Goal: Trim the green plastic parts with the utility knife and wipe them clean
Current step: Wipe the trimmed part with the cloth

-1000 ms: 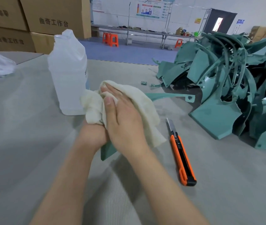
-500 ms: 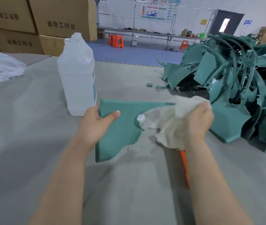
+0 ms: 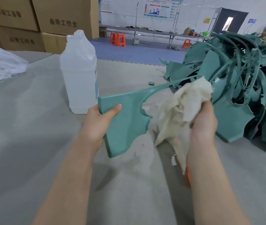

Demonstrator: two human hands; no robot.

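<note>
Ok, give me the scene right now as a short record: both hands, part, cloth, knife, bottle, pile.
left hand: grips the green part by its left edge, thumb on top
right hand: holds the cloth, bunched
green part: held above the table
cloth: by the part's cut-out; contact unclear
utility knife: only an orange sliver shows beside the right forearm
bottle: upright on the table, behind the left hand
pile of green parts: on the table's right side
</note>
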